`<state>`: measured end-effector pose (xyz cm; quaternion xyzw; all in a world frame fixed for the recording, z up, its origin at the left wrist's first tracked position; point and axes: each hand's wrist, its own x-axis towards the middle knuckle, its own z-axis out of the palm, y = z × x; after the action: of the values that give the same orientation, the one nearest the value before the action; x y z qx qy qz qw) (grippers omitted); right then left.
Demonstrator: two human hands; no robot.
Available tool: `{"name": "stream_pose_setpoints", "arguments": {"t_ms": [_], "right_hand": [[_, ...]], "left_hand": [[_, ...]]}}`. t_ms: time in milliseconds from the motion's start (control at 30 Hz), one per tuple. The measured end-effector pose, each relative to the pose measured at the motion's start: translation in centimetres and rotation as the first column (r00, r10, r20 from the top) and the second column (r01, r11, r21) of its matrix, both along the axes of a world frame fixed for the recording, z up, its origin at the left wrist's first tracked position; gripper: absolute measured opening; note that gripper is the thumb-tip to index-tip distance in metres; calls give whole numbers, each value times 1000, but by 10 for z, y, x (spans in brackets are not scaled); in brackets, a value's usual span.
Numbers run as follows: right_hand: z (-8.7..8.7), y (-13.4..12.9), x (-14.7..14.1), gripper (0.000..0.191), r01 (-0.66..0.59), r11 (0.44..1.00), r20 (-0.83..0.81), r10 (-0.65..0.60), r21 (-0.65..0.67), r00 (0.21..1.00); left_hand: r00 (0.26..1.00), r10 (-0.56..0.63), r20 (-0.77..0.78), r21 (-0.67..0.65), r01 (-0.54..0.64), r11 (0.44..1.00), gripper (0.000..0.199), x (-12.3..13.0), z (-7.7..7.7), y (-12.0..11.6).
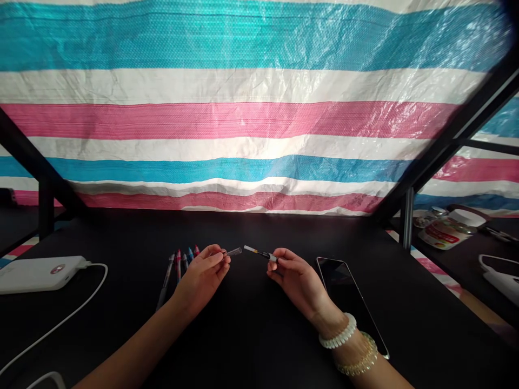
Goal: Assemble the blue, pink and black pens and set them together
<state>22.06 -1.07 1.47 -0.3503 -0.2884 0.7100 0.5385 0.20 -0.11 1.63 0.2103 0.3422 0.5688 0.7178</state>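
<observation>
My left hand [203,278] pinches a clear, greyish pen barrel [234,252], its end pointing right. Facing it across a small gap is a thin pen refill [255,250], whitish and amber at its far end and dark further along. A pale front piece [272,257] surrounds the refill's base, closed between the fingertips of my right hand [298,278]. The barrel and refill are apart, both a little above the black table [251,335]. Several pens [178,265] with dark, red and blue parts lie beside my left hand, partly hidden by it.
A dark-screened phone [351,297] lies right of my right hand, partly behind the wrist. On the left sits a white power bank [42,274] with a white cable [91,294]. Black frame bars [430,151] and a striped sheet [243,119] rise behind. Jars [450,229] stand far right.
</observation>
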Motion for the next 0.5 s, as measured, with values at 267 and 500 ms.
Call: {"name": "stream_pose_setpoints", "arguments": {"t_ms": [267,500], "right_hand": [[-4,1,4,11,146,981,65,-155,130,986],[-5,-1,5,10,191,968,100,-209,164,973]], "left_hand": [[1000,29,-11,6,-29,1000,18,2,1,1],[999,39,-9,8,-39,999,20,3,4,0]]}}
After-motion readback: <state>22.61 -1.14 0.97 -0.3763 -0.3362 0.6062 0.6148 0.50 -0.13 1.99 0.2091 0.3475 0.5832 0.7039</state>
